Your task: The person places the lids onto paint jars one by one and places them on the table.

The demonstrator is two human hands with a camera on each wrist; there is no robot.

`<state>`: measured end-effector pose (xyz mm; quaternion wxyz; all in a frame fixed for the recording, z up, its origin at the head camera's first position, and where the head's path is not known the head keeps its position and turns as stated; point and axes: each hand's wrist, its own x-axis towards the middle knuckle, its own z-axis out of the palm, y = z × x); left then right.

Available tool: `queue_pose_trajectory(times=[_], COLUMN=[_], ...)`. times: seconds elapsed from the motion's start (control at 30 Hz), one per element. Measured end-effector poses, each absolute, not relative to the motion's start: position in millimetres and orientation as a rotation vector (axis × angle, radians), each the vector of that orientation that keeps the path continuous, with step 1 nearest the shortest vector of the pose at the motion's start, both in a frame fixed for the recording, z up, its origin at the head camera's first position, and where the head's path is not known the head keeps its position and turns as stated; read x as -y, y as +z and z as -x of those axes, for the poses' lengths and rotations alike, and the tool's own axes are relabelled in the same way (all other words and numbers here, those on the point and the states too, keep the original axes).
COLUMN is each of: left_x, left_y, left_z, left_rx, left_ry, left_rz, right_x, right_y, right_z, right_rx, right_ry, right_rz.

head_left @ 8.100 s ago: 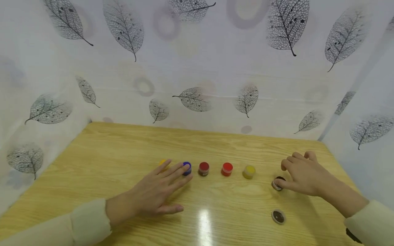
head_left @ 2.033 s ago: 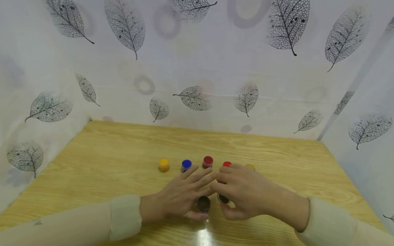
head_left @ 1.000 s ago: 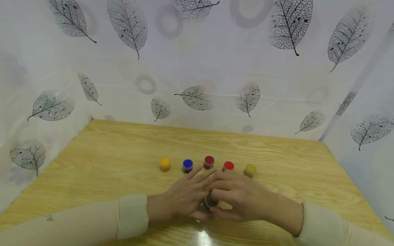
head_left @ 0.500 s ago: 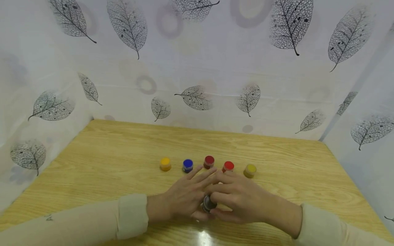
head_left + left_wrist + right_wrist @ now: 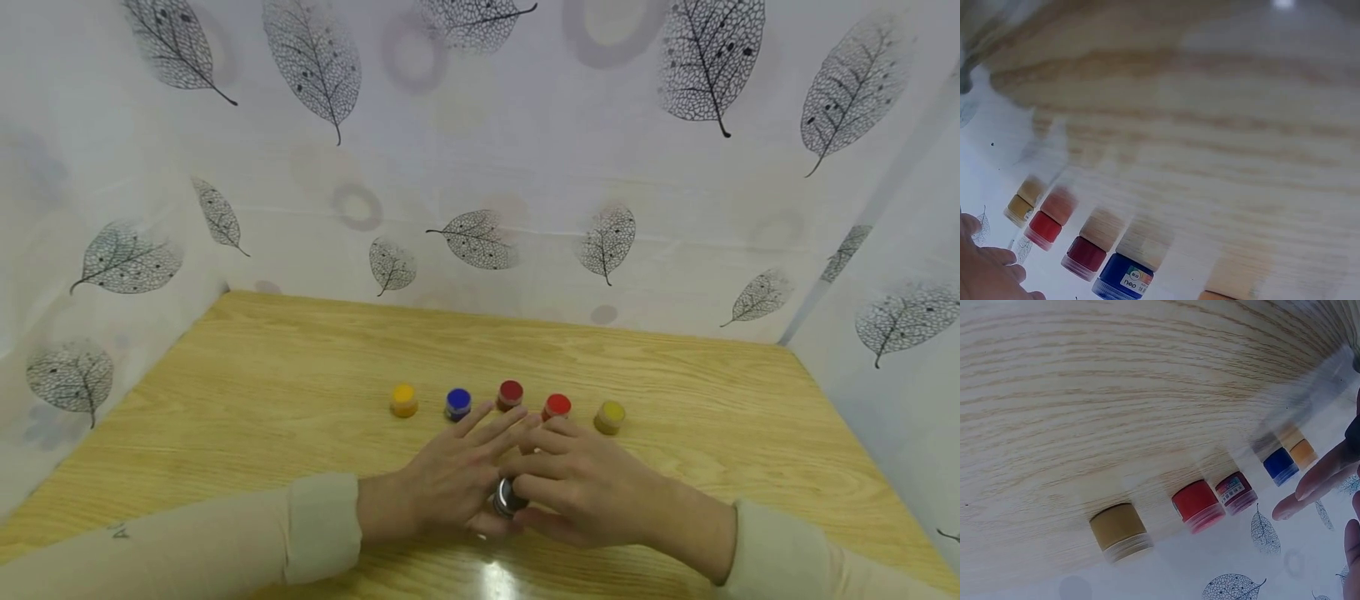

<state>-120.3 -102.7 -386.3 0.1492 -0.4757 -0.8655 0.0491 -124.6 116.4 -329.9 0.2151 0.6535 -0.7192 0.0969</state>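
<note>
In the head view, a small dark paint jar (image 5: 507,500) is tilted between both hands, above the front middle of the table. My left hand (image 5: 446,479) holds it between thumb and index finger, its other fingers stretched forward. The curled fingers and thumb of my right hand (image 5: 600,483) grip the jar's lid from the right, covering part of it. In the right wrist view, part of the dark jar (image 5: 1353,432) shows at the right edge among fingers.
Behind the hands stands a row of lidded paint jars: orange (image 5: 403,401), blue (image 5: 458,404), dark red (image 5: 510,395), bright red (image 5: 557,407) and ochre yellow (image 5: 610,417). The wooden table (image 5: 300,358) meets leaf-patterned cloth (image 5: 480,150) at the back and sides.
Earlier the open dark jar and its loose lid were at the right. Both came to the middle, and the lid was brought onto the jar. Lately my right fingers have shifted slightly around it.
</note>
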Motion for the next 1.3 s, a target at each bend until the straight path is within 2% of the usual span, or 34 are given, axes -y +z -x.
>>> queue_pose_trajectory(times=[0.27, 0.47, 0.63, 0.87, 1.13, 1.3], left_x=[102.7, 103.6, 103.7, 102.6, 102.2, 103.0], left_y=[-384.4, -384.0, -385.9, -386.4, -382.9, -380.8], left_z=[120.8, 120.9, 121.2, 120.6, 118.4, 123.2], left_rx=[2.518, 2.518, 2.442, 2.407, 2.538, 2.464], left_ry=[0.117, 0.173, 0.140, 0.117, 0.122, 0.048], left_rz=[1.369, 1.376, 1.426, 1.497, 1.424, 1.510], right_x=[-116.7, -112.6, -108.7, -108.1, -105.9, -108.9], right_y=[-329.3, -327.4, -327.5, -329.8, -335.3, -334.8], right_z=[123.2, 117.0, 116.6, 117.6, 116.0, 119.2], right_rx=[1.980, 1.975, 1.892, 1.981, 2.011, 1.971], right_ry=[0.207, -0.072, -0.216, -0.199, -0.183, -0.198], right_rz=[-1.763, -1.610, -1.695, -1.800, -1.578, -1.604])
